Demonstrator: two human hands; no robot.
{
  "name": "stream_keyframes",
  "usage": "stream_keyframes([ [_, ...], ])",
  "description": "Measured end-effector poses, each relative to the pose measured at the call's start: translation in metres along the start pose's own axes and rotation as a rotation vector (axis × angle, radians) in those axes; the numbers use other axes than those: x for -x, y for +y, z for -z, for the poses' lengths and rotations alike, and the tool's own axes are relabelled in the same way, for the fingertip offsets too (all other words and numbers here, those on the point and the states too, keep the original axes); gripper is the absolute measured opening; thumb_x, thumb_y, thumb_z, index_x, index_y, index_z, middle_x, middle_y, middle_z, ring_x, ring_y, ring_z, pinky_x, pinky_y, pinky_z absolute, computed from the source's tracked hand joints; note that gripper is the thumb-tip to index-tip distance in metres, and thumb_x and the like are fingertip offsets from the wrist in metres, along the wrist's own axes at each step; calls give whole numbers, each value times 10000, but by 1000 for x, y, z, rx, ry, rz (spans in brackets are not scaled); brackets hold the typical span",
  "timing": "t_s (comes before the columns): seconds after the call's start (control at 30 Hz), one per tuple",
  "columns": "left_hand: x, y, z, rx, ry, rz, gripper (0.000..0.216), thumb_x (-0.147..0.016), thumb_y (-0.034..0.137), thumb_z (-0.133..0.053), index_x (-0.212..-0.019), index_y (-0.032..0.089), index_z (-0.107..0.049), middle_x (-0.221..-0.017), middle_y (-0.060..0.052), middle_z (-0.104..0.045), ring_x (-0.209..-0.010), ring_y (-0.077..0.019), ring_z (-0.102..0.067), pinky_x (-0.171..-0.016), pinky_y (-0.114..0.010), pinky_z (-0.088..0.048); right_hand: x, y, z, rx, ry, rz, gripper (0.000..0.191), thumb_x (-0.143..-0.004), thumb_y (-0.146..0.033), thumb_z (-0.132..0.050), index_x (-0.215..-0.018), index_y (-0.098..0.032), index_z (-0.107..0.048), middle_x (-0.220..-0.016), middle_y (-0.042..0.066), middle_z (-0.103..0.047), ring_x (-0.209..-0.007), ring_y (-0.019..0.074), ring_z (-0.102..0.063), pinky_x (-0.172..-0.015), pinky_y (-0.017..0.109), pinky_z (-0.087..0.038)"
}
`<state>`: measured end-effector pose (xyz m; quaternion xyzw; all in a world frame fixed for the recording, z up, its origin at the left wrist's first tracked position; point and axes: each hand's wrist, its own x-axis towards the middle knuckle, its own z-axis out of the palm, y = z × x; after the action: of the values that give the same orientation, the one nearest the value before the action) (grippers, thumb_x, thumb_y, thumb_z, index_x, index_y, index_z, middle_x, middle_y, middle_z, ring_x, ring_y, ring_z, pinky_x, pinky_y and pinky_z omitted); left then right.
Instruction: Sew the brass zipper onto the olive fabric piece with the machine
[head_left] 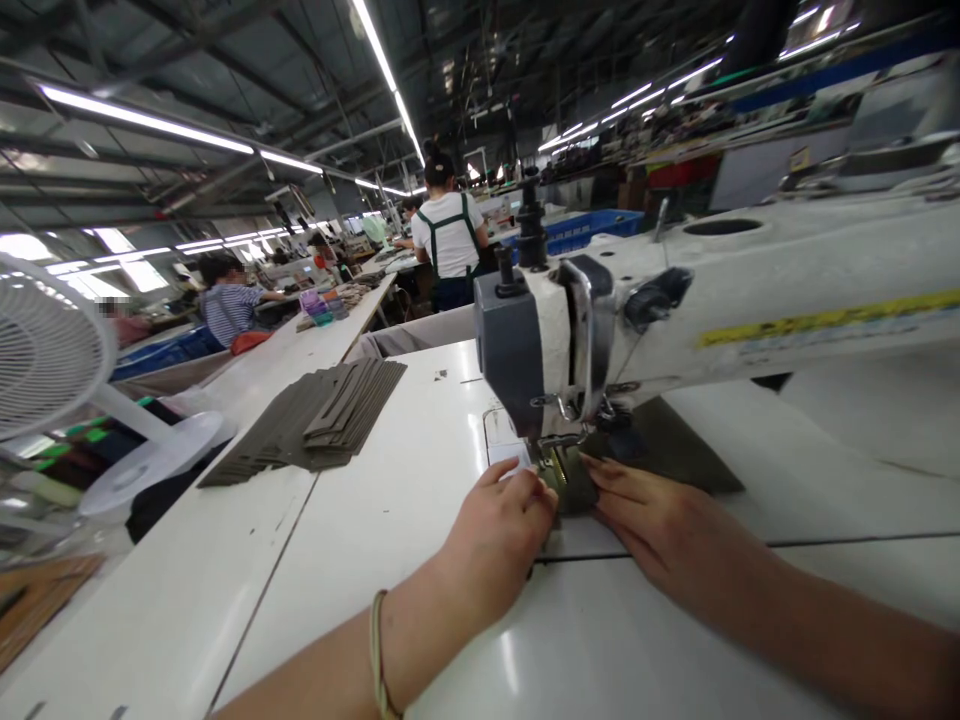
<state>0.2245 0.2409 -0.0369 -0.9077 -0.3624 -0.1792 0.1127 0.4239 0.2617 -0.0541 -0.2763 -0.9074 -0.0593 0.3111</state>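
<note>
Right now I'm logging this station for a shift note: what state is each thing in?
left hand: fingers curled, pressing the fabric piece
right hand: fingers flat on the fabric piece
fabric piece: flat under the presser foot
presser foot: over the fabric; down or raised, cannot tell
cut pieces: stacked, fanned out
desk fan: upright; running or not, cannot tell

A small olive-grey fabric piece (577, 487) is laid flat under the sewing machine's presser foot (559, 443) (partly hidden).

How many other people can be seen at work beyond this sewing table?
3: a person standing in a white shirt and green apron, a person seated in stripes, and a person between them; others may be hidden.
</note>
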Motion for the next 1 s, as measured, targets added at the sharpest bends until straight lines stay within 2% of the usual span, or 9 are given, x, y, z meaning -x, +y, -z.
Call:
stream_keyframes([
  [0.17, -7, -5, 1, -20, -27, -22, 192, -880, 106, -382, -898, 108, -573, -855, -90, -606, -859, -179, -602, -933, -354, -466, -5, 5, -2, -34, -16, -13, 294, -817, -50, -381, -841, -156, -654, -880, 91, -670, -865, 199, -642, -837, 343, -528],
  [0.4, -11, -9, -3, 41, -24, 36, 213, -895, 100, -361, -903, 109, -574, -820, -85, -595, -830, -178, -590, -855, -336, -509, -8, 12, -8, -88, 2, -88, 303, -863, -116, -346, -833, -177, -641, -851, 77, -671, -821, 199, -648, -715, 306, -549],
  [0.5, -11, -11, -4, 53, -20, 30, 212, -900, 107, -363, -910, 113, -575, -832, -86, -600, -858, -181, -593, -869, -332, -506, -7, 13, -9, -90, -6, -105, 283, -864, -128, -360, -862, -178, -639, -889, 80, -669, -845, 202, -643, -736, 308, -540],
  [1.0, -12, -17, -5, 24, -63, 28, 132, -877, 126, -458, -858, 128, -588, -828, -60, -606, -828, -167, -592, -882, -316, -500, -10, 15, -10, -76, -10, -103, 258, -866, -143, -379, -862, -175, -635, -819, 74, -660, -794, 207, -639, -723, 322, -531],
])
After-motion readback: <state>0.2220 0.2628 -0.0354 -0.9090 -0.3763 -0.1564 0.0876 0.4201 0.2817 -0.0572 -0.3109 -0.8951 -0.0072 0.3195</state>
